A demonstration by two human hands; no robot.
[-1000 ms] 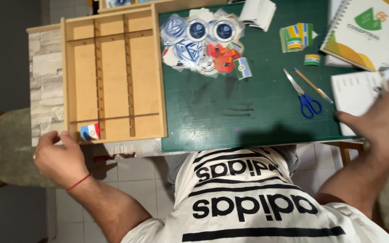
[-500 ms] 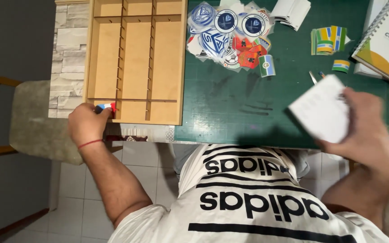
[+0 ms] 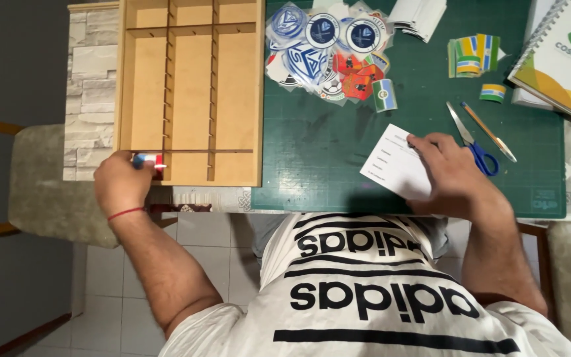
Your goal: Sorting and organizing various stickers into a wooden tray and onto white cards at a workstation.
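Observation:
My left hand (image 3: 121, 185) grips a small red, white and blue piece (image 3: 148, 160) at the near left corner of a wooden divided tray (image 3: 190, 92). My right hand (image 3: 454, 175) lies on a white printed card (image 3: 394, 162) and presses it onto the green cutting mat (image 3: 338, 152). A heap of round and shield-shaped cut-out emblems (image 3: 328, 53) lies on the mat beside the tray. Blue-handled scissors (image 3: 474, 142) and a pencil (image 3: 488, 132) lie just right of my right hand.
A spiral notebook (image 3: 563, 53) sits at the far right. Small green, yellow and blue paper flags (image 3: 474, 56) and a white paper stack (image 3: 421, 14) lie at the back of the mat. Padded chairs (image 3: 41, 192) flank the table, with tiled floor below.
My right hand has brought the white card down from mid-air onto the mat and slid it left. My left hand has stayed on the small piece at the tray's corner.

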